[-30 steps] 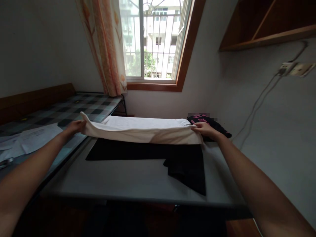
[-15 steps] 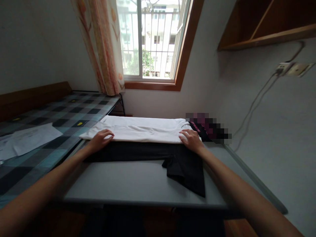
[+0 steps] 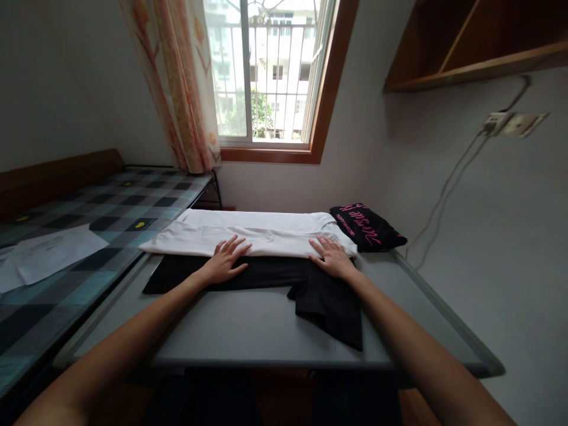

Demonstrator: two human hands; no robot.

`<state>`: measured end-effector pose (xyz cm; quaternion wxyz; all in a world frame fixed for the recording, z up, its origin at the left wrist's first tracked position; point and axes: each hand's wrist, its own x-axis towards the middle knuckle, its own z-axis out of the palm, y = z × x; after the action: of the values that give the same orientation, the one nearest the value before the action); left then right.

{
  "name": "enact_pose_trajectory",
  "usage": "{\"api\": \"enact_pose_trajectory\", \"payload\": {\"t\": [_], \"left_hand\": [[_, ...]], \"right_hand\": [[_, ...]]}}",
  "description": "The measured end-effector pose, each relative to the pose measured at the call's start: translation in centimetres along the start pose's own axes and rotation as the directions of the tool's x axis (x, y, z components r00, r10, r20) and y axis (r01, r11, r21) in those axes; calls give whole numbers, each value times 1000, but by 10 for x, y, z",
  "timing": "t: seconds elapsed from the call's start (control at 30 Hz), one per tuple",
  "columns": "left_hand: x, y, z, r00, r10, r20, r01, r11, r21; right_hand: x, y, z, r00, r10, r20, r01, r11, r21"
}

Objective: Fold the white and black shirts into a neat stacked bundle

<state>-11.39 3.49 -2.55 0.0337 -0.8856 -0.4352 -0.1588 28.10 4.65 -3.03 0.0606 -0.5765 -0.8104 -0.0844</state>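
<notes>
Spread wide and gripping nothing, the left hand (image 3: 225, 261) and right hand (image 3: 332, 257) seem to be smoothing the white cloth (image 3: 266, 232), probably a shirt, mid-frame. Any next lift calls for pinching its edge.

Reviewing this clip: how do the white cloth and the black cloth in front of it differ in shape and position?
The white cloth forms a long strip; the black cloth has a sleeve-like flap jutting toward the person.
The white cloth lies farther back, the black cloth nearer.
Fingers of the left hand and right hand reach over the white cloth; the black cloth's flap is untouched.
Both show no lettering.
</notes>
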Motion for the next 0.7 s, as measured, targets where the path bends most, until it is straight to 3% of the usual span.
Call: {"api": "enact_pose_trajectory", "payload": {"t": [0.17,0.43,0.7], "left_hand": [[-6,0,5,996,18,84,-20,999,27],[-22,14,-2,990,39,134,-41,999,11],[-45,24,-3,994,52,91,-47,997,-64]], "right_hand": [[-6,-3,-1,1000,12,19,-12,1000,2],[-35,-11,-6,1000,12,19,-12,1000,-10],[-66,-18,-5,999,7,-33,-7,1000,10]]}}
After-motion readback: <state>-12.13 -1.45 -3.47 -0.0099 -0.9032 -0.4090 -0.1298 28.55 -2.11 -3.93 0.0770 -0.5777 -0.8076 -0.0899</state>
